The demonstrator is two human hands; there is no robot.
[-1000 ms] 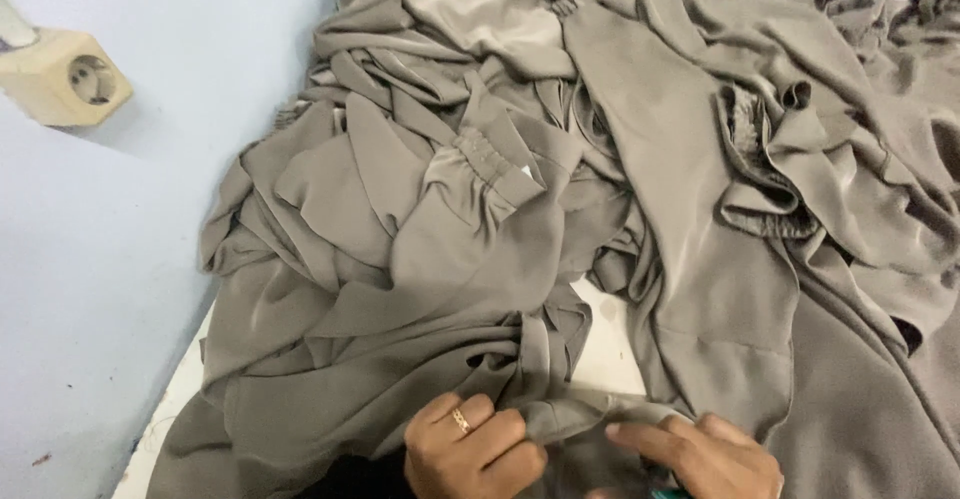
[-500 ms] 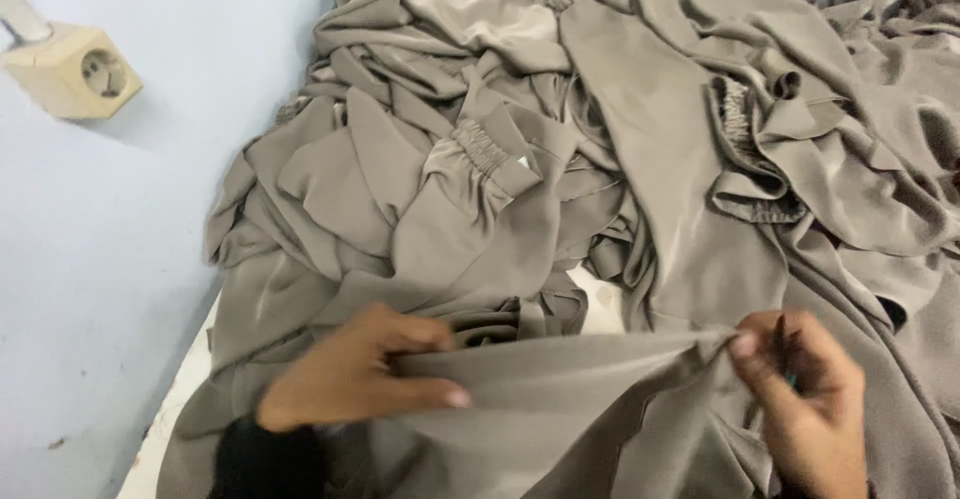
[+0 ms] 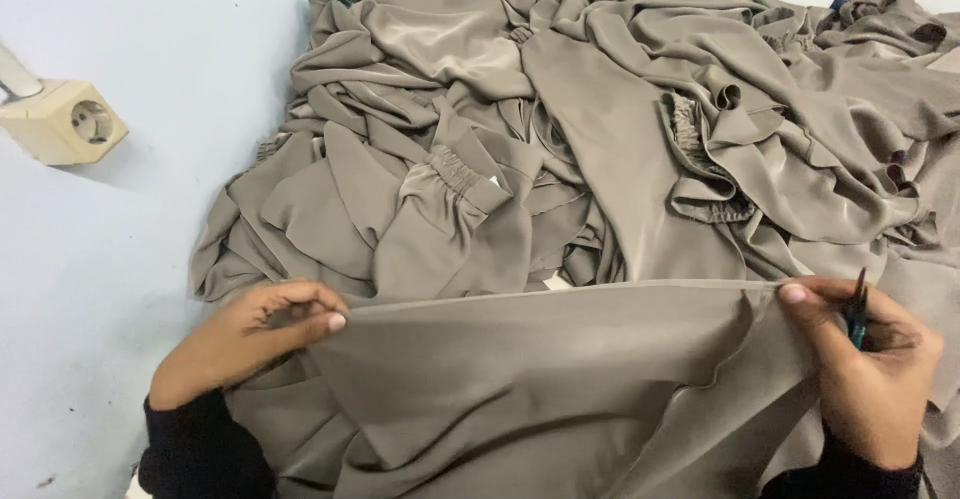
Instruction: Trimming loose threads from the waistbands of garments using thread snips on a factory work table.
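A beige socket (image 3: 65, 122) is seen on the wall at far left. A taupe cloth (image 3: 560, 359) is held stretched in front of a fabric pile (image 3: 600, 129). Its left edge is pinched by the left hand (image 3: 235, 339), fingers closed. Its right edge is pinched by the right hand (image 3: 870, 369), in which a dark tool (image 3: 858, 311) is also gripped.

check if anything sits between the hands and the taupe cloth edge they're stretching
Nothing visible does. The left hand and right hand each pinch an end of the taupe cloth edge directly. The right hand also holds a small dark tool clear of the edge.
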